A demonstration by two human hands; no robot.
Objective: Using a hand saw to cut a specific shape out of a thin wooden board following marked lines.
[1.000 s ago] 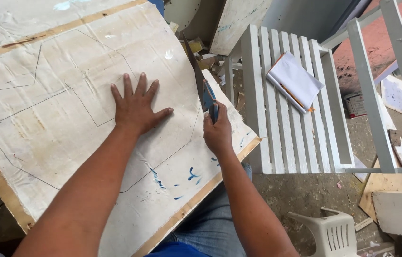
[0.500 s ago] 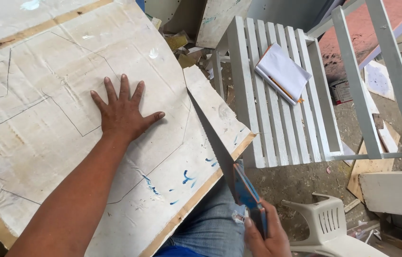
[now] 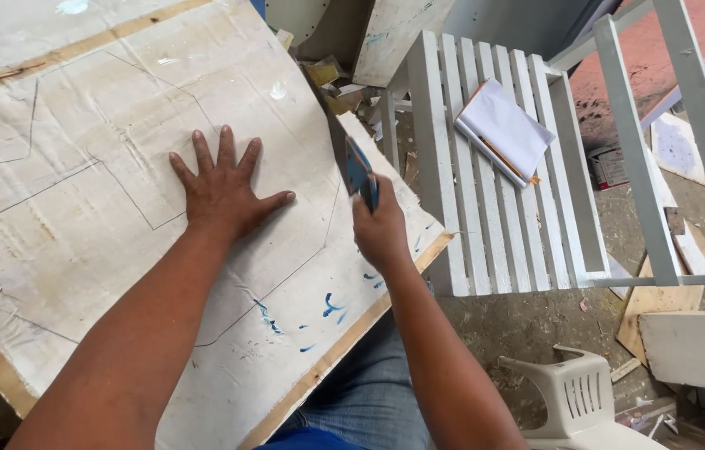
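Scraps and offcuts litter the concrete floor (image 3: 536, 325) under a white slatted bench (image 3: 494, 200) carrying a notepad (image 3: 502, 129). I see my left hand (image 3: 223, 187) spread flat, fingers wide, on the marked plywood board (image 3: 77, 167) (unmoved since before). My right hand (image 3: 381, 229), low by my lap half a second ago, now grips the blue-handled saw (image 3: 359, 171) at the board's right edge.
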